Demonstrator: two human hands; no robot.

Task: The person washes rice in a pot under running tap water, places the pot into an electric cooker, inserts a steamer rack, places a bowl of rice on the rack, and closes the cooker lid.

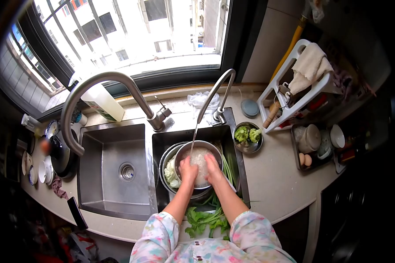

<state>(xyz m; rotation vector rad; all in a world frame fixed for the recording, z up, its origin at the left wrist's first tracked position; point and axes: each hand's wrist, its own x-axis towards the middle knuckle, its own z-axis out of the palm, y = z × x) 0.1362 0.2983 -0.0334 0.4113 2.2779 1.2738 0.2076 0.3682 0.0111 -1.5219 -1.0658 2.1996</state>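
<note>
A round metal bowl (198,143) with cloudy whitish contents stands in the right sink basin, under a stream from the thin faucet (210,100). My left hand (188,170) reaches into its left side, fingers stretched and partly hidden in the wet contents. On the right side my right hand (213,168) lies against the contents, its fingers extended and apart. Whether the contents hold grains is hard to make out. Beneath the bowl, a larger pot (163,163) holds pale cauliflower-like pieces (171,172). Green stalks (229,164) lie beside it, and leafy greens (206,220) rest at the sink's front edge.
The left basin (114,175) has a large curved faucet (102,78) above it. A small bowl with green florets (247,134) stands right of the sink. Further right are a white rack (285,83) and a tray with eggs (305,159). A phone (77,213) leans at front left.
</note>
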